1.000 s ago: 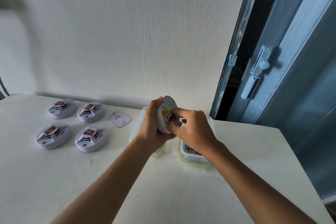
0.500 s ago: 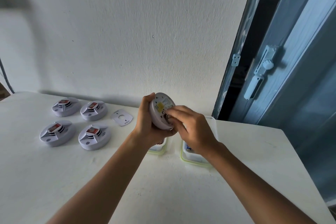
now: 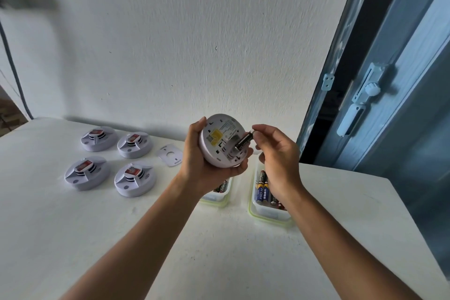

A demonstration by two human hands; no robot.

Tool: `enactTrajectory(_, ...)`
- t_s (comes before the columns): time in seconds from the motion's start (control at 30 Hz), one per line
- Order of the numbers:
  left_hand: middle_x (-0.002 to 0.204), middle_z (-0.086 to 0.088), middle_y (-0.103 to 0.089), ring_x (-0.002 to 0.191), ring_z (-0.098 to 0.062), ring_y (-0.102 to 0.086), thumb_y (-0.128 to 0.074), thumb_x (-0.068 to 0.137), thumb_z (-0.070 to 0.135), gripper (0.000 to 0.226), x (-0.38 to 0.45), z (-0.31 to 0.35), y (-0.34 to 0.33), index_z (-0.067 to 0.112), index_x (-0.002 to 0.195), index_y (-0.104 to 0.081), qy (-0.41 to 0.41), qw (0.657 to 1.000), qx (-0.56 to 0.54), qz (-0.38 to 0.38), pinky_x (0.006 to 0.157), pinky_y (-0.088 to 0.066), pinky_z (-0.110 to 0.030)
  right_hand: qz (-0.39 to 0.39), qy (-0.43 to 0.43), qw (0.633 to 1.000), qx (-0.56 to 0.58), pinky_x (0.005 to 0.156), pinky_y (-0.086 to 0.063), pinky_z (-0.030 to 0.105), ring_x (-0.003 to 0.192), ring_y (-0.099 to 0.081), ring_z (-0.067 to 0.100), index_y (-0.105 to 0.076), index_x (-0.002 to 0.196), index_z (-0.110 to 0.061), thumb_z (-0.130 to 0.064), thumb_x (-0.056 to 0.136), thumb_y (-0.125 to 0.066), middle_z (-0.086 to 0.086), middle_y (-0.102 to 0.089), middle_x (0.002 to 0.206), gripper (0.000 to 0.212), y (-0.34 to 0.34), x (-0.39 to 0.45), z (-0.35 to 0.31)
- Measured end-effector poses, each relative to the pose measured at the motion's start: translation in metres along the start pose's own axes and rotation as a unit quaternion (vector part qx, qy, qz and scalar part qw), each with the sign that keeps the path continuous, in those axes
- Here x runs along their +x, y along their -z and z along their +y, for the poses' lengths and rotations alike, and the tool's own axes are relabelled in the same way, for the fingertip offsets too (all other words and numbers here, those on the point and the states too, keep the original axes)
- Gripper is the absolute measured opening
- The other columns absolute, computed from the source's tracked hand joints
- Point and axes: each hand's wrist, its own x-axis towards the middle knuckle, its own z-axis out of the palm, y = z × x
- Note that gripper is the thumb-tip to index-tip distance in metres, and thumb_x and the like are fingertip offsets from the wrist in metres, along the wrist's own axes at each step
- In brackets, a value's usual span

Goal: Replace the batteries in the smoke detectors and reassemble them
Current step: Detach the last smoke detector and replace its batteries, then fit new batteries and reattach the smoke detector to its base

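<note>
My left hand [image 3: 204,163] grips a round white smoke detector [image 3: 219,140] above the table, its back with a yellow label turned towards me. My right hand [image 3: 276,153] pinches the top end of a black battery [image 3: 244,143] between thumb and fingers; the battery's lower end sits at the detector's open compartment, tilted out. Several other white detectors [image 3: 135,179] lie face up at the left of the table. A loose white cover plate [image 3: 169,154] lies beside them.
Two clear tubs with green rims hold batteries: one [image 3: 215,198] partly hidden under my left wrist, one [image 3: 267,212] under my right hand. The white table [image 3: 170,238] meets a white wall; a blue door with a handle [image 3: 350,119] stands at the right.
The detector's back has turned more towards me. My right hand has pulled back from the compartment and now holds a black battery lifted partly out of it.
</note>
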Motion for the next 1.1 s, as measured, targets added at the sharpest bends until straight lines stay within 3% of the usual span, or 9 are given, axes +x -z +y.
enactTrajectory(0.13,0.104,-0.015,-0.063,0.093,-0.033,-0.059,-0.046,0.077,0.059,0.056,-0.002,0.000,-0.003,0.013,0.102,-0.067,-0.013,1.000,-0.012,-0.010,0.074,-0.047,-0.038,-0.007,0.069,0.993,-0.091,0.071,-0.047,0.013,0.082,-0.062,0.008,-0.071,0.092,-0.021,-0.007,0.090,-0.065,-0.003,-0.070,0.093,0.016,-0.001,0.001,-0.001)
enactTrajectory(0.27,0.100,-0.013,-0.063,0.093,-0.031,-0.059,-0.043,0.079,0.058,0.055,-0.002,0.001,-0.005,0.013,0.101,-0.065,-0.030,0.999,-0.018,-0.013,0.078,-0.042,-0.038,-0.020,0.124,0.980,-0.157,0.071,-0.053,0.028,0.086,-0.063,0.017,-0.074,0.095,-0.014,-0.007,0.089,-0.066,0.003,-0.066,0.095,0.012,-0.003,-0.002,0.004)
enactTrajectory(0.37,0.100,-0.012,-0.063,0.091,-0.029,-0.061,-0.044,0.080,0.058,0.054,-0.003,0.001,-0.004,0.013,0.103,-0.063,-0.033,0.999,-0.015,-0.013,0.078,-0.042,-0.038,-0.013,0.191,0.960,-0.206,0.065,-0.047,0.016,0.084,-0.059,0.009,-0.076,0.096,-0.011,-0.006,0.087,-0.067,0.007,-0.062,0.092,0.013,-0.003,-0.002,0.009)
enactTrajectory(0.67,0.098,-0.013,-0.064,0.092,-0.029,-0.058,-0.048,0.076,0.057,0.054,-0.004,-0.008,-0.003,0.011,0.098,-0.068,-0.035,0.999,-0.029,0.009,0.080,-0.041,-0.041,-0.012,0.125,0.980,-0.155,0.063,-0.046,0.012,0.073,-0.058,0.006,-0.072,0.078,-0.004,-0.010,0.080,-0.076,0.007,-0.061,0.083,0.007,-0.010,0.002,0.007)
enactTrajectory(0.83,0.103,-0.013,-0.060,0.098,-0.029,-0.057,-0.047,0.077,0.058,0.057,-0.004,-0.004,-0.001,0.013,0.108,-0.060,-0.042,0.999,-0.027,-0.003,0.087,-0.042,-0.045,-0.004,0.288,0.921,-0.264,0.059,-0.048,0.022,0.075,-0.060,0.016,-0.071,0.082,-0.002,-0.026,0.092,-0.057,0.005,-0.060,0.085,0.029,-0.010,-0.004,0.017)
enactTrajectory(0.93,0.105,-0.013,-0.059,0.097,-0.029,-0.057,-0.045,0.078,0.059,0.057,-0.003,-0.004,0.002,0.014,0.109,-0.060,-0.041,0.999,-0.020,-0.004,0.084,-0.045,-0.046,-0.021,0.304,0.906,-0.293,0.063,-0.052,0.031,0.081,-0.061,0.020,-0.073,0.091,0.000,-0.023,0.092,-0.051,0.007,-0.062,0.089,0.032,-0.007,-0.008,0.019)
enactTrajectory(1.1,0.102,-0.012,-0.062,0.093,-0.029,-0.061,-0.044,0.077,0.060,0.057,-0.003,0.000,0.002,0.014,0.107,-0.062,-0.043,0.999,-0.016,-0.013,0.075,-0.054,-0.046,-0.058,0.327,0.866,-0.374,0.070,-0.051,0.030,0.091,-0.058,0.022,-0.071,0.103,0.001,-0.019,0.089,-0.047,0.008,-0.063,0.106,0.034,-0.006,-0.011,0.016)
